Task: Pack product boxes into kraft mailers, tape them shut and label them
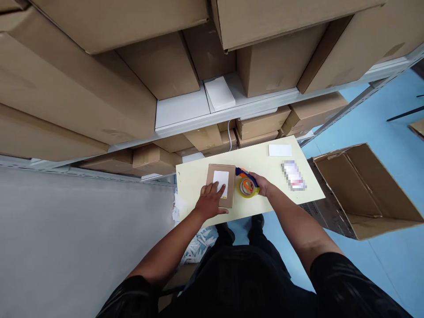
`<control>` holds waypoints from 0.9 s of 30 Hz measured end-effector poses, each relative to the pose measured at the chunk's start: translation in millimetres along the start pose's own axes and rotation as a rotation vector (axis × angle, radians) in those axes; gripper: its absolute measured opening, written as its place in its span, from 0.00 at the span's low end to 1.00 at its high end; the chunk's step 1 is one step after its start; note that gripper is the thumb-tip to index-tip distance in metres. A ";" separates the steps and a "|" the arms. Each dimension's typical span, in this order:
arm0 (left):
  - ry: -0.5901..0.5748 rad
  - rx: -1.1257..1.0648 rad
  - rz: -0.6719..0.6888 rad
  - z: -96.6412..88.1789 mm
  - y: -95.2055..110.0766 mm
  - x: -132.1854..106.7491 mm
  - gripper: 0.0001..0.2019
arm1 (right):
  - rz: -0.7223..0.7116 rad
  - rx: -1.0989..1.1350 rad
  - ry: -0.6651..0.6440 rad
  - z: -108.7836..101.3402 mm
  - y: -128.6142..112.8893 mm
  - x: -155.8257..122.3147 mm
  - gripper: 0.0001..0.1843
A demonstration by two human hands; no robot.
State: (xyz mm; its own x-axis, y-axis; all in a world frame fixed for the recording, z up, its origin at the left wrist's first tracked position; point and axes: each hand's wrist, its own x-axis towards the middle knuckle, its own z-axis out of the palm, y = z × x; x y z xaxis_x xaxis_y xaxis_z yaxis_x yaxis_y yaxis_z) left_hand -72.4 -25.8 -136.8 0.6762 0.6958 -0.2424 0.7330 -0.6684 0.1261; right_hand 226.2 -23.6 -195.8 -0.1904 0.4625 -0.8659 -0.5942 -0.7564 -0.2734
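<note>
A small flat cardboard box (226, 202) lies on the pale table, with a white label (220, 176) on its top face. My left hand (210, 201) rests flat on the box and the label's lower part, fingers spread. In my right hand (261, 182) is a tape dispenser (247, 184), blue and orange with a roll of yellowish tape. The dispenser's front end is close to the box's right edge; whether it touches I cannot tell. My right fingers are partly hidden behind the dispenser's handle.
On the table (255, 161) lie a white card or flat box (280, 150) and a blurred phone-like object (293, 175). A large open carton (367, 190) stands to the right. Shelves (179, 110) packed with cardboard boxes rise behind. Paper scraps (198, 247) lie below the table's left end.
</note>
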 end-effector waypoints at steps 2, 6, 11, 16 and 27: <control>0.031 0.012 0.060 1.7 -7.3 1.2 0.57 | 0.029 -0.062 -0.011 7.6 -16.8 2.7 0.21; 0.088 -0.012 -0.024 12.6 -7.6 7.3 0.54 | -0.003 -0.107 0.012 12.5 -16.2 5.1 0.22; 0.103 -0.064 -0.104 21.0 0.8 10.5 0.55 | -0.092 -0.031 0.052 -21.2 49.3 -17.6 0.22; 0.132 -0.100 -0.135 21.4 5.8 11.7 0.55 | -0.016 -0.103 0.048 -55.2 142.6 -59.5 0.25; 0.125 -0.107 -0.210 25.2 19.7 14.6 0.56 | -0.128 -0.512 0.039 29.4 124.1 -13.2 0.10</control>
State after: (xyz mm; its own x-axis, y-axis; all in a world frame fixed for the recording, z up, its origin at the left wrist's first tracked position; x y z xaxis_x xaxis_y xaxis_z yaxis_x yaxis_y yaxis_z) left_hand -49.9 -35.4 -162.1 0.5071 0.8480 -0.1540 0.8575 -0.4786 0.1886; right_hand 132.0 -110.0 -206.0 -0.1061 0.5559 -0.8244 -0.1509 -0.8285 -0.5393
